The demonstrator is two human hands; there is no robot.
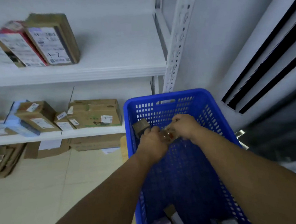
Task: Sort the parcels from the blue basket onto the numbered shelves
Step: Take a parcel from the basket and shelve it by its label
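Both my hands reach into the blue basket [162,97] on the right. My left hand [152,145] and my right hand [185,126] together grip a small clear-wrapped parcel [168,136] with a red mark near the basket's far end. A small brown box [140,127] leans against the basket's far left wall, just beyond my left hand. More parcels [175,216] lie at the basket's near end, partly cut off. The white shelves [88,70] stand to the left.
The upper shelf carries upright parcels [51,40], one marked 1-2. The lower shelf [75,132] holds several cardboard boxes [94,113]. Flattened cartons [46,148] lie on the tiled floor below. A white slotted post [177,45] rises behind the basket.
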